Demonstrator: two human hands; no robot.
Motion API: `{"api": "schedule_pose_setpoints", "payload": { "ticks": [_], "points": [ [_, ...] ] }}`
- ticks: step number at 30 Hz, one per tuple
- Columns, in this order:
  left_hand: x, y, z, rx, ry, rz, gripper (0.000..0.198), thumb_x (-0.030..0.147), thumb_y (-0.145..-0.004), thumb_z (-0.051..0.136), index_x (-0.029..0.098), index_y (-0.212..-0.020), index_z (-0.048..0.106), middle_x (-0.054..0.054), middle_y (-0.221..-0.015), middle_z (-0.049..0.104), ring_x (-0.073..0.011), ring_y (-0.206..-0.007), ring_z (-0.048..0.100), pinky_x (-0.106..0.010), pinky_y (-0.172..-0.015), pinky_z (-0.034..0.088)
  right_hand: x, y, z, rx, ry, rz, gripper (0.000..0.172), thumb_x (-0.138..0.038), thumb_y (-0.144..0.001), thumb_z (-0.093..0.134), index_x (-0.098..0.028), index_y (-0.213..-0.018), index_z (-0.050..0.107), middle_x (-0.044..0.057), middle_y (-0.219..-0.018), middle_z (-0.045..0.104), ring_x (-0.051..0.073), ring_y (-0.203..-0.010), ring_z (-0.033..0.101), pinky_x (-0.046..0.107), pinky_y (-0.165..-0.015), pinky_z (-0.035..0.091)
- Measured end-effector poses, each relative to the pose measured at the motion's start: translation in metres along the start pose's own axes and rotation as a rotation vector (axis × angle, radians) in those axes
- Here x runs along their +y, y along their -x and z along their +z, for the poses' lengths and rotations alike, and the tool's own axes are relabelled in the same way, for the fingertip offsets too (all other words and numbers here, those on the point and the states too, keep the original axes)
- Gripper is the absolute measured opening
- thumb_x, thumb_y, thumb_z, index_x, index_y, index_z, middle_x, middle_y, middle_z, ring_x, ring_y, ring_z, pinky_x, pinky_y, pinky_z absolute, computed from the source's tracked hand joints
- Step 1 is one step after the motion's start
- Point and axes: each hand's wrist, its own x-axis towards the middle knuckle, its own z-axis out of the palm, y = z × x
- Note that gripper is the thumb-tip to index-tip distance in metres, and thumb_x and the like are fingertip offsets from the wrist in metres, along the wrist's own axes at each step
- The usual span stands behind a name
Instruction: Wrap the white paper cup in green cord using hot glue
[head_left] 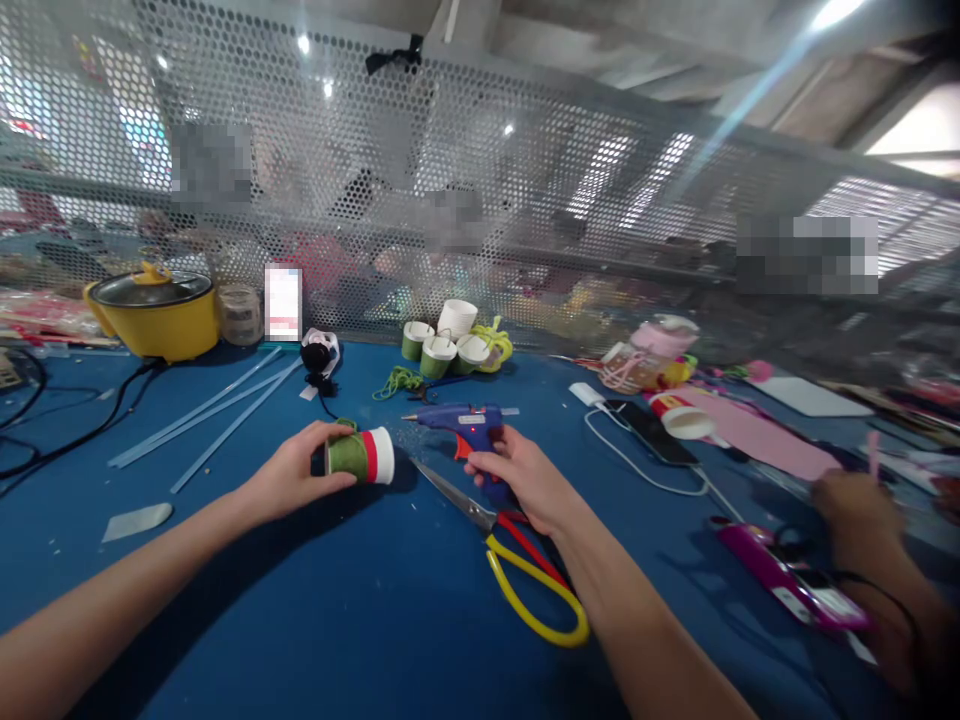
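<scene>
My left hand (296, 477) is closed around a paper cup (363, 456) lying on its side, wrapped in green with a red band and white rim. My right hand (517, 478) grips the handle of a blue hot glue gun (463, 420), whose nozzle points left, a little beyond the cup. Scissors with yellow and red handles (517, 565) lie on the blue table (337, 620) just under my right wrist.
Several green-wrapped cups (444, 345) and green cord stand at the back middle. A yellow pot (154, 312) sits back left, with long glue sticks (217, 408) beside it. A phone with a white cable (652, 432) lies right. Another person's hand (859, 505) works at the far right. A perforated metal screen closes the back.
</scene>
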Motion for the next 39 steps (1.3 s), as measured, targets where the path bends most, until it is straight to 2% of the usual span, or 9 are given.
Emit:
{"api": "schedule_pose_setpoints", "payload": {
  "ticks": [3, 6, 11, 16, 21, 23, 27, 32, 39],
  "points": [
    [0.008, 0.009, 0.0, -0.09, 0.035, 0.046, 0.044, 0.03, -0.074, 0.064, 0.02, -0.115, 0.05, -0.009, -0.114, 0.053, -0.0228, -0.098, 0.057, -0.037, -0.083, 0.049, -0.006, 0.007, 0.004, -0.069, -0.053, -0.004, 0.029, -0.025, -0.067, 0.062, -0.016, -0.092, 0.049, -0.001, -0.06, 0.062, 0.01, -0.05, 0.052, 0.023, -0.05, 0.043],
    [0.017, 0.018, 0.001, -0.131, 0.048, 0.024, 0.044, 0.029, -0.074, 0.065, 0.02, -0.114, 0.051, -0.009, -0.111, 0.054, -0.0227, -0.094, 0.058, -0.033, -0.075, 0.052, -0.01, 0.012, 0.01, -0.092, -0.041, -0.017, 0.03, -0.026, -0.068, 0.062, -0.016, -0.093, 0.05, -0.003, -0.056, 0.057, 0.01, -0.048, 0.05, 0.023, -0.048, 0.042],
    [0.02, 0.023, 0.003, -0.155, 0.082, 0.029, 0.044, 0.026, -0.074, 0.066, 0.021, -0.114, 0.049, -0.008, -0.11, 0.054, -0.0221, -0.097, 0.056, -0.034, -0.081, 0.05, -0.021, 0.019, 0.013, -0.136, -0.008, -0.026, 0.026, -0.031, -0.066, 0.067, -0.013, -0.083, 0.058, -0.003, -0.057, 0.055, 0.008, -0.046, 0.045, 0.023, -0.047, 0.039],
    [0.018, 0.023, 0.009, -0.09, 0.1, 0.079, 0.044, 0.025, -0.075, 0.064, 0.021, -0.116, 0.047, -0.009, -0.115, 0.051, -0.0227, -0.103, 0.053, -0.036, -0.087, 0.047, -0.034, 0.018, 0.01, -0.161, 0.068, -0.085, 0.028, -0.039, -0.075, 0.057, -0.012, -0.079, 0.065, -0.004, -0.046, 0.048, 0.01, -0.045, 0.044, 0.022, -0.045, 0.036],
    [0.015, 0.027, 0.018, -0.03, 0.111, 0.094, 0.043, 0.025, -0.075, 0.064, 0.021, -0.115, 0.048, -0.01, -0.115, 0.051, -0.0242, -0.107, 0.051, -0.038, -0.09, 0.044, -0.038, 0.014, 0.01, 0.041, 0.3, -0.163, 0.029, -0.04, -0.076, 0.054, -0.015, -0.075, 0.068, -0.002, -0.046, 0.051, 0.012, -0.046, 0.048, 0.023, -0.048, 0.038],
    [0.013, 0.027, 0.02, -0.026, 0.148, 0.088, 0.043, 0.024, -0.076, 0.063, 0.022, -0.116, 0.047, -0.01, -0.116, 0.051, -0.0239, -0.106, 0.052, -0.036, -0.088, 0.046, -0.037, 0.016, 0.012, 0.074, 0.35, -0.153, 0.026, -0.04, -0.074, 0.057, -0.016, -0.067, 0.065, -0.002, -0.045, 0.051, 0.012, -0.046, 0.048, 0.024, -0.049, 0.04],
    [0.009, 0.026, 0.019, 0.012, 0.205, 0.074, 0.043, 0.024, -0.076, 0.063, 0.022, -0.115, 0.047, -0.009, -0.113, 0.05, -0.0227, -0.103, 0.053, -0.036, -0.087, 0.047, -0.03, 0.025, 0.014, -0.066, 0.322, -0.107, 0.024, -0.041, -0.072, 0.058, -0.018, -0.064, 0.057, -0.003, -0.048, 0.052, 0.012, -0.045, 0.049, 0.024, -0.046, 0.041],
    [0.008, 0.026, 0.016, 0.019, 0.204, 0.092, 0.043, 0.023, -0.078, 0.062, 0.023, -0.117, 0.046, -0.009, -0.115, 0.048, -0.023, -0.105, 0.053, -0.036, -0.088, 0.047, -0.022, 0.034, 0.017, -0.145, 0.378, -0.059, 0.022, -0.037, -0.073, 0.056, -0.019, -0.06, 0.055, -0.003, -0.044, 0.051, 0.012, -0.04, 0.049, 0.023, -0.041, 0.04],
    [0.011, 0.028, 0.013, 0.013, 0.092, 0.159, 0.044, 0.023, -0.079, 0.062, 0.023, -0.12, 0.045, -0.011, -0.118, 0.048, -0.0255, -0.11, 0.049, -0.041, -0.093, 0.044, -0.02, 0.035, 0.02, -0.126, 0.479, -0.234, 0.019, -0.033, -0.072, 0.058, -0.021, -0.058, 0.059, -0.003, -0.042, 0.053, 0.017, -0.051, 0.056, 0.025, -0.046, 0.043]
  ]
}}
